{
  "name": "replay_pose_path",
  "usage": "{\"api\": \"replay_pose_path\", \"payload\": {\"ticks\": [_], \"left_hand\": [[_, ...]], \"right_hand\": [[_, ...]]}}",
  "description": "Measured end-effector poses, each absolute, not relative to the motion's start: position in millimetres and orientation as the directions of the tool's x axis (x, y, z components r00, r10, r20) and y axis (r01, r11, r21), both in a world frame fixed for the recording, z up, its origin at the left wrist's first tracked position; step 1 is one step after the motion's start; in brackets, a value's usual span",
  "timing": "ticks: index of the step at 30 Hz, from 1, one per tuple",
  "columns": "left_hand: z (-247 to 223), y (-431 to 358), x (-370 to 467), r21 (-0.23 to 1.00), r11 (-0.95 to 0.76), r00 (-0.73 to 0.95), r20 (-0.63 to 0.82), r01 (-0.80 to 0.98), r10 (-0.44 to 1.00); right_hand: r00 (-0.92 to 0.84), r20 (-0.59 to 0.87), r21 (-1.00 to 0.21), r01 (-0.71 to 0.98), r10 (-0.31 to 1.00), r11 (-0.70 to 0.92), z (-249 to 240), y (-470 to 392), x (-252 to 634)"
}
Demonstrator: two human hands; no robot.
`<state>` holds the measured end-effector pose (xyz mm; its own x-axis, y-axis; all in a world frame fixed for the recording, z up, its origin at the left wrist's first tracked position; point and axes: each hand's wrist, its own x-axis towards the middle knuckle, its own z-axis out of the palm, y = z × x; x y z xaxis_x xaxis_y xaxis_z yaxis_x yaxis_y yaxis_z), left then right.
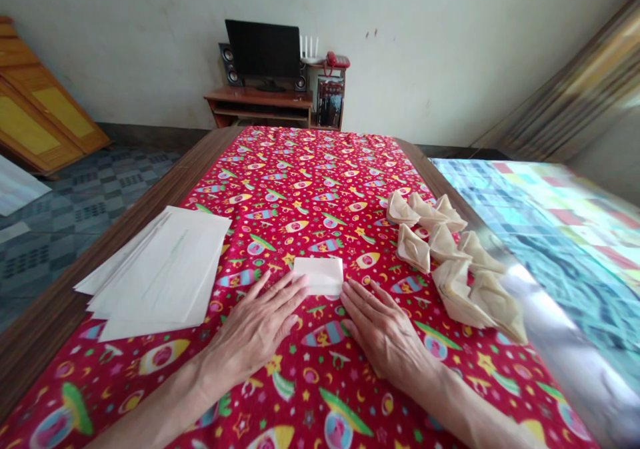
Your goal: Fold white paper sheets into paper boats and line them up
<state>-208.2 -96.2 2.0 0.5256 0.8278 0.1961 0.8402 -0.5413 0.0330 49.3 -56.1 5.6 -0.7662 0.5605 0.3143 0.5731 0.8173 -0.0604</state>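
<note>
Head view: small folded white paper [320,274] lay flat on a red printed cloth [327,335], straight ahead of the person and between the two hands. Crease ran across it near the close edge.

Left hand [257,322]: palm down, fingers nearly straight and angled forward and inward. Foremost fingertips rested on the near left corner of the paper; little finger splayed outward, thumb apart and low over the cloth. Grip open, pressing rather than grasping.

Right hand [383,329]: palm down too, mirrored, fingers long and slanted inward. Leading fingertips stood at the near right corner of the paper; contact there too fine to tell. Thumb pointed inward, below the fingers. Grip open, closed on nothing. Both bare forearms slanted in from the bottom of the view.

Left of the left hand: loose stack of paper sheets [165,269], edges fanned, faint green marking on top. Right of the right hand: cluster of folded paper shapes [443,243], pale and pointed, some touching.

Cloth covered most of a brown table [195,169]. Beyond its far end, a desk [260,97] bore a dark monitor [263,50]; red telephone [340,61] nearby.
</note>
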Motion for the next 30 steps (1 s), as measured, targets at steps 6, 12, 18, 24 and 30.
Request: {"api": "replay_pose_path", "payload": {"ticks": [6,12,18,24,30], "left_hand": [[0,-102,-219,0.04,-0.502,0.477,0.257,0.864,0.841],[-10,-94,-213,0.147,-0.502,0.401,0.433,0.852,0.807],[-10,-94,-211,0.181,-0.509,0.383,0.464,0.842,0.799],[-8,-93,-211,0.219,-0.513,0.331,0.546,0.83,0.769],[25,-88,-211,0.137,-0.494,0.289,0.666,0.859,0.687]], "right_hand": [[-0.693,0.39,-0.153,0.601,0.606,0.785,5,-53,49],[-0.428,0.368,-0.419,0.716,0.826,0.558,-2,-21,37],[-0.317,0.197,-0.523,0.766,0.928,0.373,-2,-7,19],[-0.378,0.306,-0.67,0.567,0.874,0.479,1,-18,17],[-0.326,0.68,-0.493,0.46,0.657,0.738,26,-18,29]]}}
